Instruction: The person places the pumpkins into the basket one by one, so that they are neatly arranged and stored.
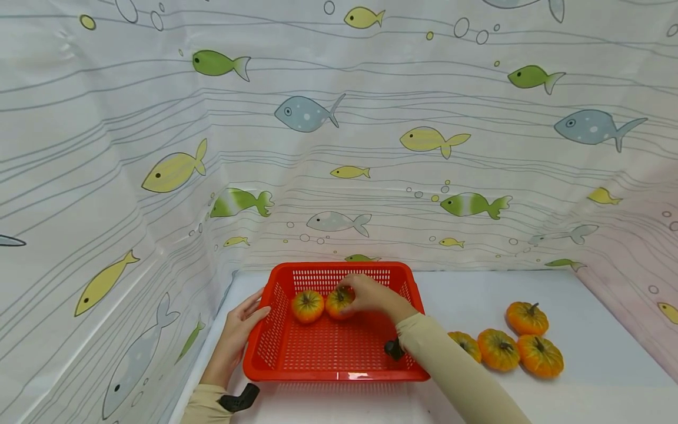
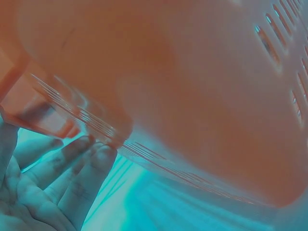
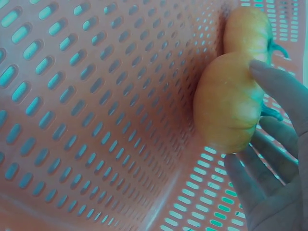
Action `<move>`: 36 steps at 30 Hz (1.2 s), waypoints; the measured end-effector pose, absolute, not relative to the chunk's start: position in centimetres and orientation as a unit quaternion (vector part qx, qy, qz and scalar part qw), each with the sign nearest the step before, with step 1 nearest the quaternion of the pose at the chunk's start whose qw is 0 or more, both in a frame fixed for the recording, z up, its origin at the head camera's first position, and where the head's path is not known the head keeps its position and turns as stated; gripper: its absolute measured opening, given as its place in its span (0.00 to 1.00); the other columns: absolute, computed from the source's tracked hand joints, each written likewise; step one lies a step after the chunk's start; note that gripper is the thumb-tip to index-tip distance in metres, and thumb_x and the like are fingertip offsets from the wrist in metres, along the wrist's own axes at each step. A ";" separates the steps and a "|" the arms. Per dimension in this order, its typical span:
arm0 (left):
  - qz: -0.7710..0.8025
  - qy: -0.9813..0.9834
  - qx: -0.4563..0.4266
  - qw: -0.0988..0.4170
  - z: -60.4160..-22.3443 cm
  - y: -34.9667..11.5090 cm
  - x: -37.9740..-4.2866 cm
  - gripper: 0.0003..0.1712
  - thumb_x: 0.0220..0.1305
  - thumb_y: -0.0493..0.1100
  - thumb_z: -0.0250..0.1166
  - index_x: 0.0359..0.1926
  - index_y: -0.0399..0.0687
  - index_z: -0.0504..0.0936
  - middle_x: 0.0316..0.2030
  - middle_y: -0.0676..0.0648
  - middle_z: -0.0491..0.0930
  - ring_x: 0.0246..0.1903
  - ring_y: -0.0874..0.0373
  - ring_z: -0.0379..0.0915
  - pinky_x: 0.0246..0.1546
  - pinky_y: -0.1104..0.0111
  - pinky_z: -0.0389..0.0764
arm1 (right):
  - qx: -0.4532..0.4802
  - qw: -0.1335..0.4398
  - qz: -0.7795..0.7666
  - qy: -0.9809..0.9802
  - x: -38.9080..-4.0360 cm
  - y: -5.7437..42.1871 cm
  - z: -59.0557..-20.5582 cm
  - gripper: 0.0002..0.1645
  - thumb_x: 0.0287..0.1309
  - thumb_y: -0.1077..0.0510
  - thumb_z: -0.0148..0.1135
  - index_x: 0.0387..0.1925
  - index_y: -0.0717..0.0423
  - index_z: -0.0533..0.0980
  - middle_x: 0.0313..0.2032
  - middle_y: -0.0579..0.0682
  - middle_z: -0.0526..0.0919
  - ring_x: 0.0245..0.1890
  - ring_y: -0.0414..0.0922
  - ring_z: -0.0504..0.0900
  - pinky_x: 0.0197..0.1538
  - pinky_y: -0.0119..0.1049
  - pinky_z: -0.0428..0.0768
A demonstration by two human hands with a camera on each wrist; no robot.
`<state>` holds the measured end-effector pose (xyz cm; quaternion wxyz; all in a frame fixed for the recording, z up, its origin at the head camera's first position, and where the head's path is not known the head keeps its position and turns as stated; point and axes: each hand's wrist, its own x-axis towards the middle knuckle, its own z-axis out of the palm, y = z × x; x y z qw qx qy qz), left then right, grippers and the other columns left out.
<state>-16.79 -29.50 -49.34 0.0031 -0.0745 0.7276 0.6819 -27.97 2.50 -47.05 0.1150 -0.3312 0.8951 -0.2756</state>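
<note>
A red plastic basket (image 1: 339,376) with slotted walls stands on the white table. My left hand (image 1: 236,330) holds its left rim, thumb over the top and fingers along the outside; in the left wrist view the fingertips (image 2: 103,156) touch the basket under the rim. Inside, at the back, my right hand (image 1: 368,294) grips a small orange pumpkin (image 1: 338,303) between thumb and fingers. In the right wrist view this pumpkin (image 3: 226,103) sits against the slotted basket surface. Beside it, to the left, lies another pumpkin (image 1: 307,306).
Several more pumpkins (image 1: 540,356) lie grouped on the table right of the basket, one partly hidden by the right sleeve (image 1: 455,365). A fish-patterned sheet (image 1: 392,224) hangs behind and along both sides of the table (image 1: 598,353).
</note>
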 end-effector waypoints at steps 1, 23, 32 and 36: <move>0.683 0.726 -0.074 0.002 -49.4 -29.5 -16.8 0.37 0.73 0.47 0.65 0.78 0.54 0.64 0.69 0.36 0.73 0.48 0.64 0.84 0.47 0.67 0.88 | -0.332 0.115 -0.277 0.894 -27.9 2.5 -47.0 0.32 0.53 0.48 0.80 0.59 0.53 0.81 0.57 0.49 0.83 0.58 0.47 0.78 0.68 0.46 0.78; 0.693 0.717 -0.078 0.005 -49.7 -29.6 -16.8 0.36 0.73 0.46 0.66 0.78 0.56 0.66 0.66 0.42 0.76 0.49 0.60 0.85 0.48 0.65 0.88 | -0.375 0.047 -0.291 0.879 -27.6 4.0 -43.1 0.36 0.53 0.47 0.80 0.61 0.57 0.80 0.61 0.51 0.83 0.66 0.50 0.78 0.70 0.51 0.76; 0.690 0.719 -0.080 0.007 -49.8 -29.7 -16.8 0.36 0.73 0.47 0.66 0.77 0.57 0.66 0.68 0.40 0.75 0.49 0.61 0.85 0.48 0.64 0.89 | -0.352 0.032 -0.295 0.888 -27.1 7.4 -40.5 0.34 0.55 0.48 0.79 0.62 0.52 0.80 0.62 0.49 0.83 0.66 0.52 0.78 0.69 0.53 0.77; 0.686 0.723 -0.080 0.006 -49.8 -29.6 -16.8 0.36 0.73 0.48 0.65 0.78 0.56 0.66 0.70 0.38 0.73 0.50 0.60 0.85 0.49 0.63 0.89 | -0.352 0.018 -0.296 0.888 -26.7 9.3 -39.5 0.34 0.55 0.47 0.79 0.62 0.51 0.79 0.62 0.50 0.83 0.64 0.53 0.79 0.67 0.55 0.78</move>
